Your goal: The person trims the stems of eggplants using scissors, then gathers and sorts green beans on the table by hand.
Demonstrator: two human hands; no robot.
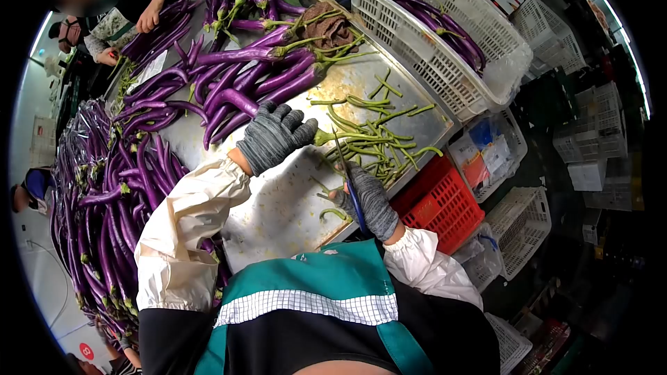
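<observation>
My left hand [276, 137], in a grey glove, is closed on the stem end of a long purple eggplant [240, 102] over the metal table [260, 226]. The green stem [324, 137] sticks out to the right of its fingers. In my gloved right hand [369, 201] are scissors [353, 191], their blades pointing up toward that stem. Cut green stems [379, 142] lie scattered to the right of both hands. More eggplants [243, 76] are piled above my left hand.
A large eggplant heap [111, 215] fills the left side. Another person's hands [150, 17] touch eggplants at the upper left. A brown cloth [326, 26] lies near the top. A white crate [417, 35] holding eggplants and a red crate [445, 205] stand at the right.
</observation>
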